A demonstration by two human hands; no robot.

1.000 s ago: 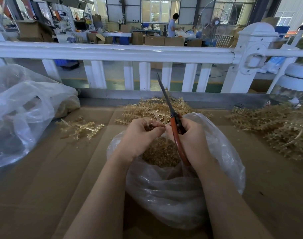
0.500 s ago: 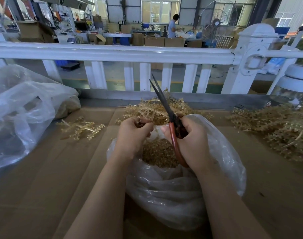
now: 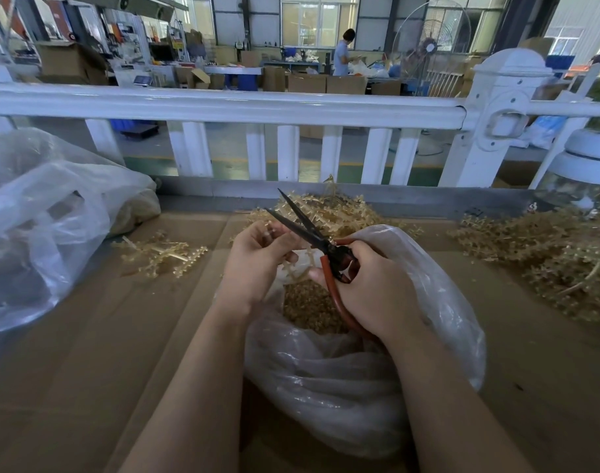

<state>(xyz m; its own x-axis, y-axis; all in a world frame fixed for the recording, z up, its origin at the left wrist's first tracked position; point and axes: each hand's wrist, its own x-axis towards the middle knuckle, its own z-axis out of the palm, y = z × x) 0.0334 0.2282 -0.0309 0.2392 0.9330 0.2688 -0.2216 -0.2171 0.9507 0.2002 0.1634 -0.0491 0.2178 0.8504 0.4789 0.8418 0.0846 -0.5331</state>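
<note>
My right hand [image 3: 373,288] grips red-handled scissors [image 3: 329,264] whose dark blades stand open, pointing up and left. My left hand [image 3: 257,257] pinches a small golden plastic sprig [image 3: 293,269] right beside the blades. Both hands hover over a clear plastic bag [image 3: 353,387] whose open mouth shows a heap of small golden cut pieces [image 3: 312,307]. The bag sits on a cardboard-covered table [image 3: 87,353].
Golden sprig piles lie behind the bag [image 3: 329,213], at the left [image 3: 162,254] and at the right [image 3: 544,254]. A large crumpled plastic bag [image 3: 43,227] fills the left side. A white railing [image 3: 223,105] borders the table's far edge. A person stands far off in the workshop.
The scissor blades have gone from closed to wide open and tilted further left. My left hand has moved the sprig up against the blades.
</note>
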